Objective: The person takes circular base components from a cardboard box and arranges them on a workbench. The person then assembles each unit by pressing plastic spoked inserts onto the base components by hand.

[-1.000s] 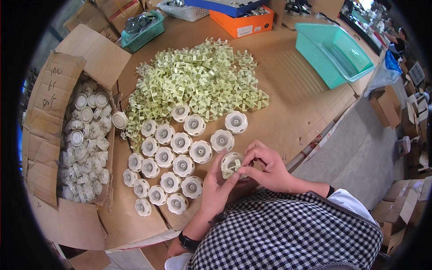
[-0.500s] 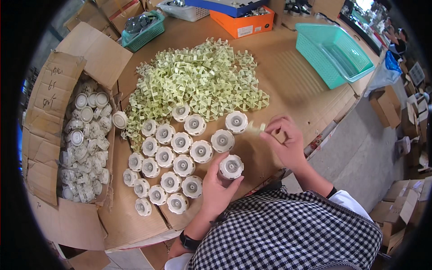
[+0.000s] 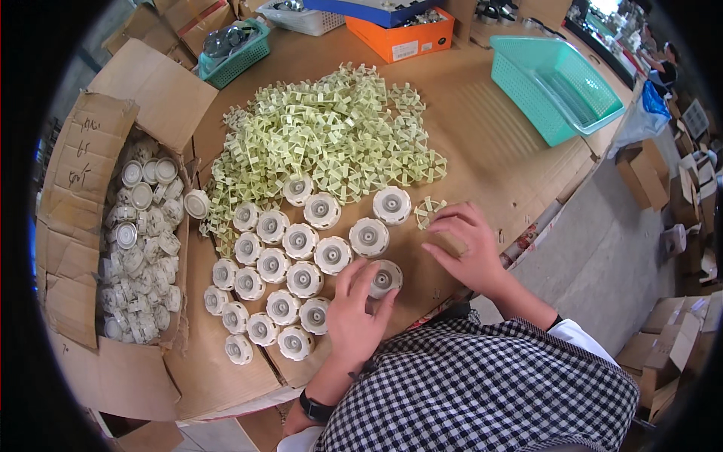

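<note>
My left hand (image 3: 360, 305) is closed around the side of a round white plastic cap (image 3: 387, 280) with a grey centre, its open face turned up. Whether that cap rests on the table or is slightly raised, I cannot tell. To the right, my right hand (image 3: 468, 252) is open, thumb and fingers apart, with the tabletop showing between them. A pale green slotted plastic ring (image 3: 430, 212) lies just beyond its fingertips. Left of my hands, several similar white caps (image 3: 305, 279) stand in loose rows, face up. Behind them spreads a heap of pale green rings (image 3: 324, 135).
An open cardboard box (image 3: 68, 218) full of white caps (image 3: 143, 248) stands at the left. At the back are a green basket (image 3: 237, 59) and an orange box (image 3: 399, 41). A large teal basket (image 3: 520, 94) sits at the back right, near the table edge.
The green ring has left my right fingers and now lies on the table; those fingers have spread. My left fingers have shifted over the cap, which has tilted less toward me.
</note>
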Available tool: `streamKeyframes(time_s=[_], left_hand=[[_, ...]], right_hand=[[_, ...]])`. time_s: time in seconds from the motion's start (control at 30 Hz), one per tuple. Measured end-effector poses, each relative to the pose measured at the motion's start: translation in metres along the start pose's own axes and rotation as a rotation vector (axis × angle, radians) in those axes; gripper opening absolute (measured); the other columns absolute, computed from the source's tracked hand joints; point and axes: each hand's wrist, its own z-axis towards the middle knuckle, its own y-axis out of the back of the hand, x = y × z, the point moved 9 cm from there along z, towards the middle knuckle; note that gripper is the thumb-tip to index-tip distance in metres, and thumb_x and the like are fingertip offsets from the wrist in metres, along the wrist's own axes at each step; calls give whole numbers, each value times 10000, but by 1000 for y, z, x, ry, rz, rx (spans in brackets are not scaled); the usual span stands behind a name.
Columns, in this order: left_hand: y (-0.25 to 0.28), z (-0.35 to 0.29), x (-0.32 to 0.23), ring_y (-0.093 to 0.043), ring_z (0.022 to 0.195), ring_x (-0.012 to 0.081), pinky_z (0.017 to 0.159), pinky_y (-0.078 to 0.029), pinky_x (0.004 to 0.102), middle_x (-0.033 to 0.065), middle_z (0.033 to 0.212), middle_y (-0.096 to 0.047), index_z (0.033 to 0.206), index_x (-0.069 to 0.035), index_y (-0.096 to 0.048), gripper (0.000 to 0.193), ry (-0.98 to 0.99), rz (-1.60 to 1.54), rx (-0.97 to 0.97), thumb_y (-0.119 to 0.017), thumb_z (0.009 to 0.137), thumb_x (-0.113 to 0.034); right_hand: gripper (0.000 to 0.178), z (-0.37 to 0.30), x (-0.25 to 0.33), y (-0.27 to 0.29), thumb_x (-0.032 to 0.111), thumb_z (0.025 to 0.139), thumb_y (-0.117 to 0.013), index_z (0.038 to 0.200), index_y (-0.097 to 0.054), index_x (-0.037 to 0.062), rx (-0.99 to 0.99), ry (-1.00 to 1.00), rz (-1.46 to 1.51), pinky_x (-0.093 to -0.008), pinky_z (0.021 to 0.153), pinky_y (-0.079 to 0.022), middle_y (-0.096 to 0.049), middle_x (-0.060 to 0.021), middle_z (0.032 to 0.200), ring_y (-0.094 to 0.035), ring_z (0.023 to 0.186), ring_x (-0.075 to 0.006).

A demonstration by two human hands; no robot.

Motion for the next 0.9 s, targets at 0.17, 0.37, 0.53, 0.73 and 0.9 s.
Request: streamKeyframes(time_s=[0.17,0.37,0.53,0.73,0.9], left_hand=[[6,-3,-2,-630,718,120,610,-512,248,91,1237,-612,1207,-63,-707,369,-97,-15,-95,-769,845,-34],[15,-7,-13,-613,768,131,659,-498,247,99,1145,-627,1185,-65,-738,346,-227,-346,-117,-785,842,-40],[24,-8,-21,-598,791,118,683,-495,250,89,1099,-626,1189,-10,-707,347,-193,-294,-131,-765,847,-13],[51,-17,0,-566,715,93,630,-457,230,82,1081,-629,1159,12,-679,233,-97,-323,-402,-654,927,21],[27,-19,-10,-632,712,108,610,-460,232,83,901,-701,1086,-4,-712,177,-154,-425,-84,-632,929,15]], right_hand=[[258,-10,24,-17,113,802,-823,1031,-708,89,109,-15,295,-380,841,-527,-666,-91,1071,-631,1007,-273],[281,-36,26,-63,65,939,-725,1211,-677,13,325,-506,1141,-270,864,-545,-689,-71,1165,-655,990,-129],[277,-40,19,-69,66,939,-728,1205,-679,4,288,-601,1169,-281,804,-565,-699,-75,1136,-662,976,-125],[299,-6,46,-44,97,751,-835,1034,-737,89,188,83,269,-363,807,-563,-680,-95,983,-665,903,-281],[300,-7,50,-65,92,698,-843,977,-732,94,253,157,194,-398,768,-542,-689,-68,997,-637,883,-299]])
